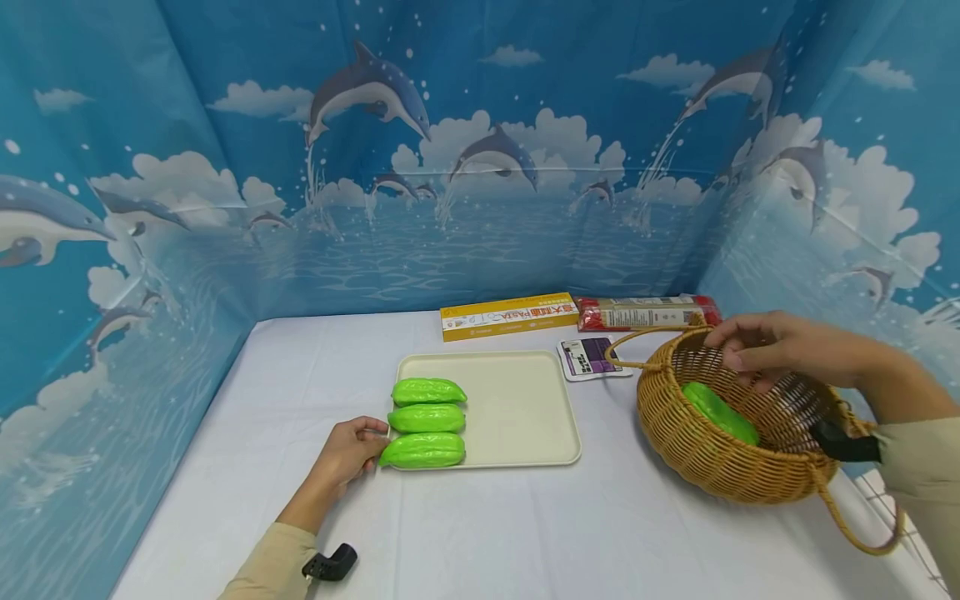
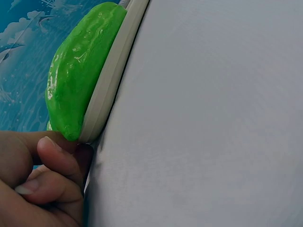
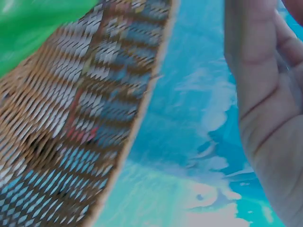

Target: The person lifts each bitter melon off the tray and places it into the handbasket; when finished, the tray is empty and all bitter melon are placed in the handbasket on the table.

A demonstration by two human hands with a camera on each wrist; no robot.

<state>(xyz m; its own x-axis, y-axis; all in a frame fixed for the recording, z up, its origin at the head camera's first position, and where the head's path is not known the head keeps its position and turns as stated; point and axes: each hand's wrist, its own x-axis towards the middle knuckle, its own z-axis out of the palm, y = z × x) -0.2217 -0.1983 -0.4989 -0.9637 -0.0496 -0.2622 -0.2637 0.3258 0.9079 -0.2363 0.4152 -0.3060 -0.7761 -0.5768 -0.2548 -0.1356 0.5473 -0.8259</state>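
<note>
Three glossy, bumpy green gourds, like bitter melons, lie in a column along the left side of a cream tray; the nearest gourd is also in the left wrist view. My left hand is at the tray's left edge, its fingers gripping the rim beside that gourd's tip. Over the mouth of a wicker basket hovers my right hand, fingers loosely bent and holding nothing. Another green gourd lies inside the basket. In the right wrist view, the hand is apart from the basket wall.
Behind the tray are a yellow pasta box and a red-ended packet. A purple and white packet lies between tray and basket, close to a basket handle. A dolphin-print curtain encloses the white table.
</note>
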